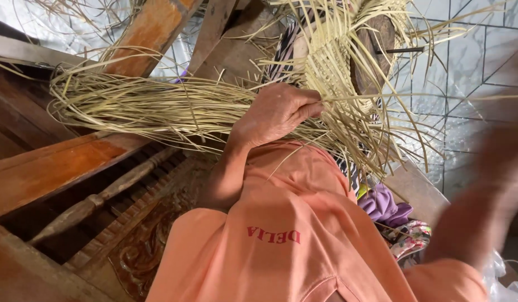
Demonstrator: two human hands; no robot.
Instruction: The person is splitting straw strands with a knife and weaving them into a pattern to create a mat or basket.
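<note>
The left hand (276, 114) is closed in a narrow pinch on pale straw strips at the lower edge of a half-woven straw piece (331, 67), which is shaped over a round wooden block (376, 47) near the top of the view. Loose strip ends fan out from the woven edge on every side, down over the orange shirt (281, 223) and out over the grey tiled floor (471, 50), so the hand has little free room right at the weave. The right hand (493, 190) is a blur at the right edge, raised well apart from the weave; how its fingers stand cannot be told. To the left of the left hand a long bundle of loose straw (136, 103) lies across the top edge of dark carved wooden furniture (91, 190), its near end touching the hand. Slanted wooden planks (153, 28) rise behind the bundle. Purple and patterned cloth (393, 212) lies bunched at the lower right, beside the shirt.
</note>
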